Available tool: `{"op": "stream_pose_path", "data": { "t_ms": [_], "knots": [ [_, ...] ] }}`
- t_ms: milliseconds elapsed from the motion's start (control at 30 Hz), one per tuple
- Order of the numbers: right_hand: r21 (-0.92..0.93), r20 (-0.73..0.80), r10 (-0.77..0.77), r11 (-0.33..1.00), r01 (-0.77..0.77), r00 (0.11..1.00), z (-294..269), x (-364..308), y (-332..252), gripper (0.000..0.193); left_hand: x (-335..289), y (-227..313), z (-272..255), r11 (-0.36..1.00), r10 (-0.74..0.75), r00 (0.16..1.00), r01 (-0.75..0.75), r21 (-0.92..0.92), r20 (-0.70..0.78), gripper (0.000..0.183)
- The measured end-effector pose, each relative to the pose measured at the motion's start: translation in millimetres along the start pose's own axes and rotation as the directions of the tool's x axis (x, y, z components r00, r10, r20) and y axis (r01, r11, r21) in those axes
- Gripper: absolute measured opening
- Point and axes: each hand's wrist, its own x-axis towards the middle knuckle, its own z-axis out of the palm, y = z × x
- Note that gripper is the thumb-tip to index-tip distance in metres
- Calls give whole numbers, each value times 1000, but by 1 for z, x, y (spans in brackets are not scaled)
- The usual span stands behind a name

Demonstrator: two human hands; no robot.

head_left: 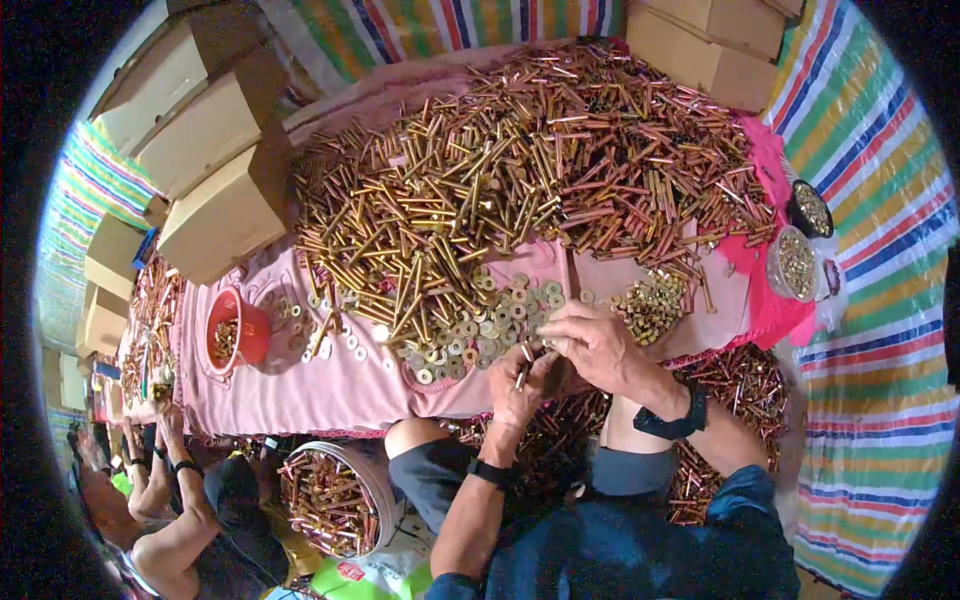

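My left hand [514, 388] is closed around a brass-coloured bolt [524, 368], which points up from the fingers. Right beside it, my right hand [598, 346] pinches its thumb and fingers together near the left fingertips; what they hold, if anything, is too small to make out. Just beyond both hands lies a spread of flat grey washers [490, 328]. A small heap of brass-coloured nuts [650, 308] sits to the right of my right hand. Behind these, a large pile of long bolts [450, 200] covers much of the pink cloth [310, 395].
A red tub [262, 335] of small parts stands at left. Below the table edge are a white bucket [380, 500] of bolts and more loose bolts. Cardboard boxes [225, 215] are stacked behind. Two small containers [792, 262] stand at right. Another person [165, 540] works at far left.
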Motion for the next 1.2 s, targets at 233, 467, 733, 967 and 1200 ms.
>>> {"op": "stream_pose_path", "data": {
  "t_ms": [233,467,733,967,1200],
  "knots": [
    [33,-122,-27,999,31,992,13,-9,-1,15,-1,6,3,995,89,996,-88,52,-26,24],
    [49,-90,98,994,-93,991,13,-11,-1,29,-2,10,-1,980,161,986,-154,127,-42,20],
    [-22,-52,74,997,-75,996,11,-15,4,30,-3,8,0,992,64,998,-63,109,-6,25],
    [92,-106,235,970,-226,966,16,-10,-11,28,-2,-1,2,997,77,996,-76,26,-50,35],
    [49,21,388,920,-388,922,10,-6,-7,37,0,-7,1,996,62,997,-59,74,-37,35]
  ]
}}
